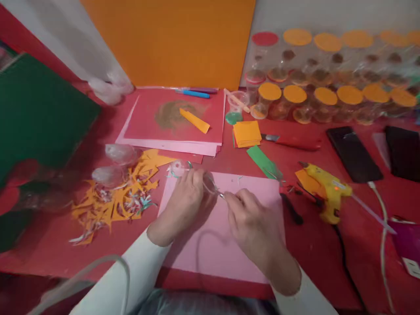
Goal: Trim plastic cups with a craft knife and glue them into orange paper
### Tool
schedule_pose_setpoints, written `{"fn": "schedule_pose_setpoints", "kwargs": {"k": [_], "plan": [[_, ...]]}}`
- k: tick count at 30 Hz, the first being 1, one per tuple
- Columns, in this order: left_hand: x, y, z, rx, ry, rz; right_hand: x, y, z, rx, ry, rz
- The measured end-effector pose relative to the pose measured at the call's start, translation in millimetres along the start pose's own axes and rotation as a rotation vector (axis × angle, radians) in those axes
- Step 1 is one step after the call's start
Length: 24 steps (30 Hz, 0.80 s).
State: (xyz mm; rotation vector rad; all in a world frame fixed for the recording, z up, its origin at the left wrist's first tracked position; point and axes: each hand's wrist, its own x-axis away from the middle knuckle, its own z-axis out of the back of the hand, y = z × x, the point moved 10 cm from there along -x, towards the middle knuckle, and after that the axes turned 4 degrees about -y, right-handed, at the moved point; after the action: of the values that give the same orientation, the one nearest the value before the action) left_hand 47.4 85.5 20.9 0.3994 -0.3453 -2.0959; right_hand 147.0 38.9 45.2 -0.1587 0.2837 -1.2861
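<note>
Over the pink sheet (223,245), my left hand (183,201) is closed on a see-through plastic piece (209,183) with a round rim, possibly a small cup. My right hand (251,221) grips a slim tool with a metal tip (222,195), which meets the plastic piece at its right side. Most of the tool is hidden in my fingers, so its exact kind does not show. Just beyond my left hand lies another see-through plastic bit (177,167) with green shreds by it.
Orange paper scraps (114,205) and plastic cups (110,176) lie left. Rows of orange-topped plastic pieces (295,94) stand at the back right. A yellow glue gun (331,192), a red-handled knife (295,141), a phone (354,153) and orange paper squares (246,133) are on the right.
</note>
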Motion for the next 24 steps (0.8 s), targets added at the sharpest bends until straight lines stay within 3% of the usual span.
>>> {"fn": "schedule_pose_setpoints", "kwargs": {"k": [24], "plan": [[0.4,-1.2,2.8,0.025,-0.044,0.02,3.7,-1.6,1.4,0.038,0.027,0.021]]}}
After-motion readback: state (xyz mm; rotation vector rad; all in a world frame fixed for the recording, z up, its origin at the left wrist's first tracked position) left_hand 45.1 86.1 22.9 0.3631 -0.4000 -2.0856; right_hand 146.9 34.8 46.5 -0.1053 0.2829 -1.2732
